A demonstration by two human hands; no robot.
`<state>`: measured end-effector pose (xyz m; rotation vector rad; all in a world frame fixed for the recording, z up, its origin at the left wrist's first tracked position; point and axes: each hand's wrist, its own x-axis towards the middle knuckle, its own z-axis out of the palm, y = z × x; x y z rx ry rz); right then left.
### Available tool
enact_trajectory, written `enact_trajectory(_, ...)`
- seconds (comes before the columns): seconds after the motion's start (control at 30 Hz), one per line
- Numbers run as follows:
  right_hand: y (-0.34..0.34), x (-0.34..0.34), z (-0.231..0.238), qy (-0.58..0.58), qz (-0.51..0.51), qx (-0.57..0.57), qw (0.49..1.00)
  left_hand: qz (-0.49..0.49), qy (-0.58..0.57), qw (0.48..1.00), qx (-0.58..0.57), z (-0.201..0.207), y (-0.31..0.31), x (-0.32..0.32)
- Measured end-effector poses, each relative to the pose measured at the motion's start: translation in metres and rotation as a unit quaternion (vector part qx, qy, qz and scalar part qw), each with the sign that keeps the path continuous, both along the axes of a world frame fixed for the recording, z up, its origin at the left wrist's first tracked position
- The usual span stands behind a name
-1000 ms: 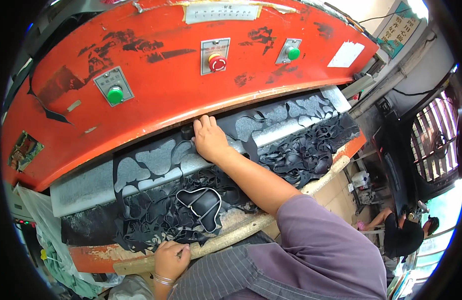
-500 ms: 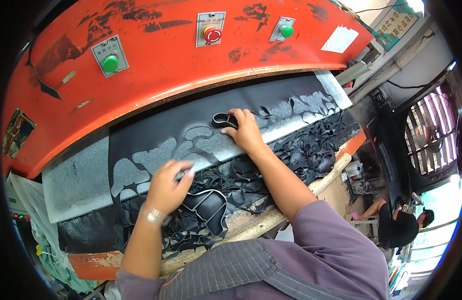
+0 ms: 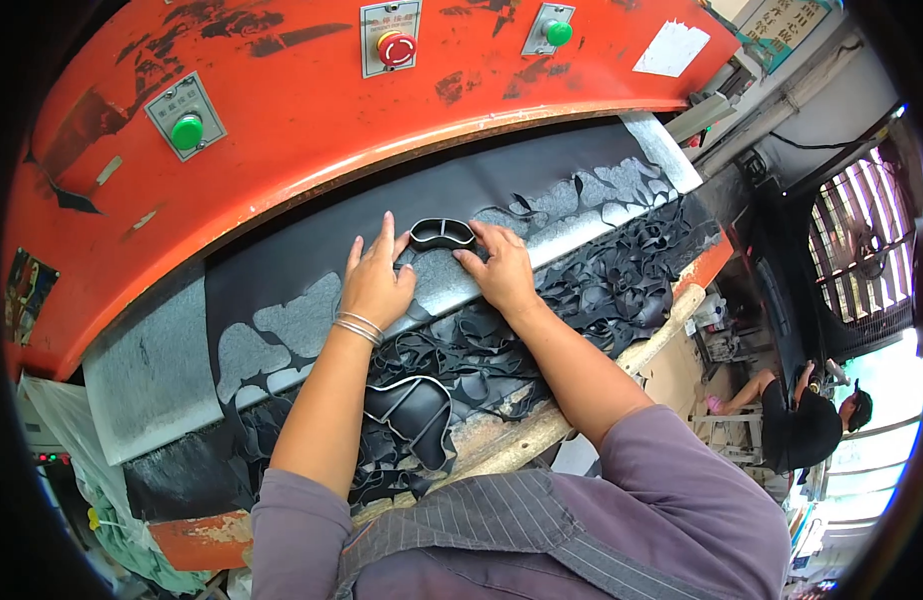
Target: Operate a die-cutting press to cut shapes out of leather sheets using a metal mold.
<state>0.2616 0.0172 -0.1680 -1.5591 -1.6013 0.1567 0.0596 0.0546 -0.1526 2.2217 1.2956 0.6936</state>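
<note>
In the head view, the right hand (image 3: 509, 270) pinches the right end of a small metal cutting die (image 3: 442, 243) between thumb and fingers, while the left hand (image 3: 377, 292) has its fingers spread, the index fingertip at the die's left end; whether it touches cannot be told. The die, a curved outline with a crossbar, stands between the two hands at the cut edge of a dark sheet (image 3: 312, 245). Beyond both hands, that sheet runs back under the red machine (image 3: 282, 140). Left of the left hand, bare pale board (image 3: 147, 370) shows. Two bracelets (image 3: 360, 327) ring the left wrist. Nearer the body than the grip, between the forearms, a larger cutting die (image 3: 430, 423) lies among dark scraps (image 3: 622, 270), which also heap to the right of the right hand.
</note>
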Motion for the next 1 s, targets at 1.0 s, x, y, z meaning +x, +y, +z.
enact_trajectory(1.0,0.054,0.089,0.13,0.122,-0.158,0.258,0.945,0.189,-0.117,0.922,0.316,0.148,-0.086,-0.088)
